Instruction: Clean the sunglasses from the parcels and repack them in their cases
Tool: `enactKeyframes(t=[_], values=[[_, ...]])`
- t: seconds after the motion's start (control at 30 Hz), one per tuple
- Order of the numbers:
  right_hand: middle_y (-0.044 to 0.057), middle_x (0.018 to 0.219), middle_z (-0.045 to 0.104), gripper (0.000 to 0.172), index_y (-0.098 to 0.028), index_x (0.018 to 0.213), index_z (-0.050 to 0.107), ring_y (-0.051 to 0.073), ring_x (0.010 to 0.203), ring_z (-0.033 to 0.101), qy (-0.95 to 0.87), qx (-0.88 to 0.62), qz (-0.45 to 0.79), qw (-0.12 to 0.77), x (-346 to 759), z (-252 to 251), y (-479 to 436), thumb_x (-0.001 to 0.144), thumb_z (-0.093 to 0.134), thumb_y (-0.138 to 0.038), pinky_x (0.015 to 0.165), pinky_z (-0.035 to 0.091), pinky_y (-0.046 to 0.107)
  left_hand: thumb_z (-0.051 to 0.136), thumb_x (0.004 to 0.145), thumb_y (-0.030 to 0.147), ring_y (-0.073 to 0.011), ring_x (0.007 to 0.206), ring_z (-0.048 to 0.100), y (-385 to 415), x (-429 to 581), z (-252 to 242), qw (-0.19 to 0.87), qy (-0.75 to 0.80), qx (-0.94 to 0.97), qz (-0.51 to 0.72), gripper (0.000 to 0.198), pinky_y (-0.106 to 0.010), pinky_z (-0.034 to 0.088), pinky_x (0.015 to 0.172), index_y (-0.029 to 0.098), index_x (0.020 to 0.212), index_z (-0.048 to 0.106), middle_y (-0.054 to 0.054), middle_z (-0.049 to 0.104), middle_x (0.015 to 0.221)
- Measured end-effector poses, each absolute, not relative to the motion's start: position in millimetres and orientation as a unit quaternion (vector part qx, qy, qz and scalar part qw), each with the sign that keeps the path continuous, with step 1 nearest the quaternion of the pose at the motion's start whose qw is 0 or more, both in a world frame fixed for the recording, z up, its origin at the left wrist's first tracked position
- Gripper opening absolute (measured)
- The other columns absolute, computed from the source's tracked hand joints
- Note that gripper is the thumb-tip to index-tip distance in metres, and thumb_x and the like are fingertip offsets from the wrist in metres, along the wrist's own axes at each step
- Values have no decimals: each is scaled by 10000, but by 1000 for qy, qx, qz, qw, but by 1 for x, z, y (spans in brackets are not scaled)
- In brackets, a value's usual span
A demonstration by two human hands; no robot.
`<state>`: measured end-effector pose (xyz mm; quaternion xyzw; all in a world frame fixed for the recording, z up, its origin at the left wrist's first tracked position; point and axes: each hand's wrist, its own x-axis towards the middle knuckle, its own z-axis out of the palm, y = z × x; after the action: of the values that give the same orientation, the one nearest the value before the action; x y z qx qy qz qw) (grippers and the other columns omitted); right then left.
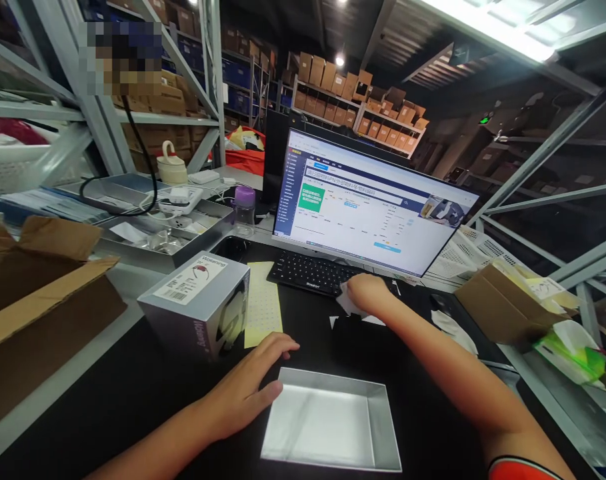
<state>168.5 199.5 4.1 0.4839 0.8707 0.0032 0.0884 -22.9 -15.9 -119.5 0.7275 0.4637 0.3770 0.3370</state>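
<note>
An open silver box lid or shallow tray (327, 427) lies on the black desk in front of me, its inside bare. My left hand (247, 387) is at its left corner, fingers stretched out and apart, the thumb by the rim. Farther away, my right hand (367, 293) is closed on a crumpled white tissue (350, 300) just in front of the keyboard (317, 273). White scraps and a dark flat item lie beneath that hand. Left of the tray stands a grey product box (197, 300) with a label and a headset picture.
A yellow sticker sheet (263, 303) lies beside the grey box. Behind the keyboard stands a monitor (367, 200). An open carton (47, 300) is at left, with a purple-capped bottle (244, 210) farther back. Another carton (513, 303) and a tissue pack (573, 350) are at right.
</note>
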Motion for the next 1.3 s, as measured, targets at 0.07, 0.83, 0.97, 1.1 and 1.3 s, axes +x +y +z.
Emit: enactKeyframes(t=[0.07,0.83,0.97,1.1,1.3], values=[[200,991,725,263,-104,951,699,298,923,697,881,472,5,33,179,15,192,978,461,-214,791,522,377,332,856,839,-325,1241,505,-17,-23,-119,361,448,735,359,825,-491,424,1087,268,1450,363,-135,414,1443],[39,1078,753,291,-247,1144,740,207,935,704,947,296,-123,-16,227,1,162,966,517,-194,849,518,307,854,536,318,-346,1339,475,-32,-5,-127,329,430,786,298,1358,-474,396,1133,299,1551,-47,-146,382,1499],[7,1059,763,325,-249,1037,782,190,920,695,942,268,-148,136,177,-21,217,788,682,-65,798,483,246,863,520,335,-338,1305,502,-29,-6,-130,334,442,777,297,1355,-460,406,1119,302,1555,-12,-132,408,1476],[-28,836,765,346,-227,860,803,148,775,682,932,233,-174,215,151,-46,237,644,720,31,660,433,192,881,488,357,-348,1333,475,-25,-9,-128,349,465,769,266,1379,-465,379,1140,284,1562,18,-134,400,1495],[-38,665,703,204,-178,678,741,128,642,636,933,221,-211,190,156,-49,244,646,694,18,652,439,204,882,467,368,-354,1356,461,-22,-10,-123,343,464,775,257,1333,-472,367,1153,292,1554,115,-122,390,1529]])
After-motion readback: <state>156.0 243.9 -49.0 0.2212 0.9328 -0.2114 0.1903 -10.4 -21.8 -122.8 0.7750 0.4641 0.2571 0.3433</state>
